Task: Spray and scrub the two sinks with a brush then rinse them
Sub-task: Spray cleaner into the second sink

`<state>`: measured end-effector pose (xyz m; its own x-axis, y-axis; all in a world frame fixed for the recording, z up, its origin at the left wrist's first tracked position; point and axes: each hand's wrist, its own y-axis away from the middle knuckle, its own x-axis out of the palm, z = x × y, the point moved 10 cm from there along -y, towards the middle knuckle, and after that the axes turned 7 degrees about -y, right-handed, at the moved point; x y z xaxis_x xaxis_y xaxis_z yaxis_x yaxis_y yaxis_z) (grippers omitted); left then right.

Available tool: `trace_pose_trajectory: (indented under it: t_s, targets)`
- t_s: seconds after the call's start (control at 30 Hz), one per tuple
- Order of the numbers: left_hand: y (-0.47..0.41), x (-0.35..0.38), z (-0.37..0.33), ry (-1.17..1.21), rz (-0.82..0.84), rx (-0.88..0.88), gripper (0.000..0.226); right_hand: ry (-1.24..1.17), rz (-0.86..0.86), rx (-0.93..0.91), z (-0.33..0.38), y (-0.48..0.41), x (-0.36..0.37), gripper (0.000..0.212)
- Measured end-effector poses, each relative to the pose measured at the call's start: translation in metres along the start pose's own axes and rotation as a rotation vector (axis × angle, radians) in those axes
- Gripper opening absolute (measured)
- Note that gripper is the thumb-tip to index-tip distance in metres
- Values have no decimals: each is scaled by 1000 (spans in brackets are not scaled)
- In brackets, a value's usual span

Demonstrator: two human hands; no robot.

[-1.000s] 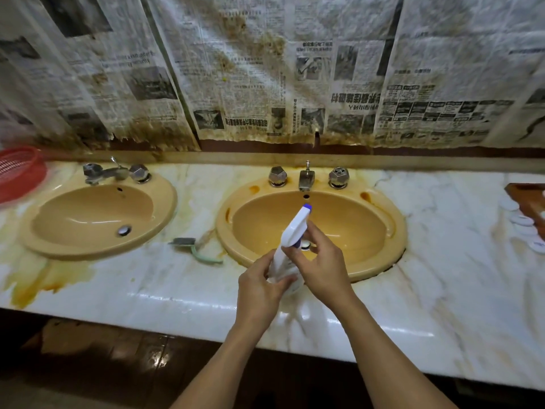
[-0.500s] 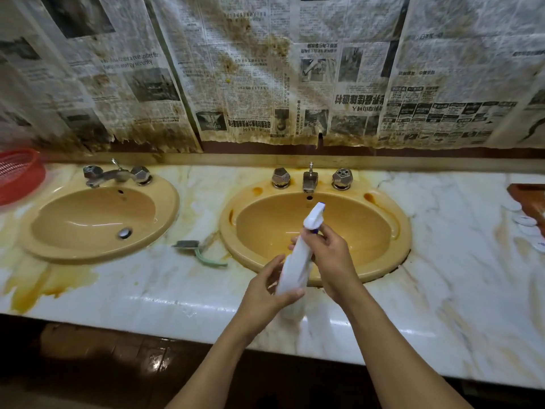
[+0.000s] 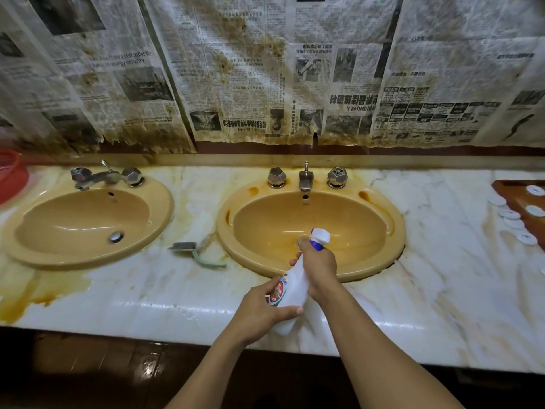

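Note:
Two yellow oval sinks sit in a stained marble counter: the left sink and the right sink. A white spray bottle with a blue-and-white nozzle tilts over the right sink's front rim, nozzle toward the basin. My left hand grips the bottle's body near its base. My right hand wraps around its neck just under the nozzle. A green-handled brush lies on the counter between the sinks.
Each sink has chrome taps behind it, the left sink's taps and the right sink's taps. A red basket sits at far left. A wooden tray with several white discs stands at far right. Stained newspaper covers the wall.
The bottle has swung right and tilted further over the right sink. My right hand slid up to its neck; my left hand shifted down to the body.

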<state>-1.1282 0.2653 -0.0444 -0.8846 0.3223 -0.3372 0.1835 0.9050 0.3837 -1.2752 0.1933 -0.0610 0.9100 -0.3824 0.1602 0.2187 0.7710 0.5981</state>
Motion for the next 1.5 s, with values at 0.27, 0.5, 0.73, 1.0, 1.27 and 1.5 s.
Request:
trace_pose_trajectory:
  t_s: [0.27, 0.5, 0.73, 1.0, 1.27, 1.5]
  targets:
    - [-4, -1, 1, -53, 3, -2, 74, -61, 38, 12, -1, -6, -2, 20]
    - [-9, -19, -3, -106, 3, 10, 57, -111, 48, 22, 1, -8, 8, 17]
    - [-8, -37, 8, -138, 13, 25, 55, -94, -30, 17, -9, -6, 17, 11]
    - [-9, -37, 17, -124, 77, 41, 68, -111, -18, -26, -12, -4, 25, 21]
    - [-17, -14, 14, -125, 58, -25, 64, 117, -48, 16, -1, -17, 3, 22]
    - [-26, 29, -5, -154, 7, -53, 70, 518, 220, -257, 62, -14, 5, 23]
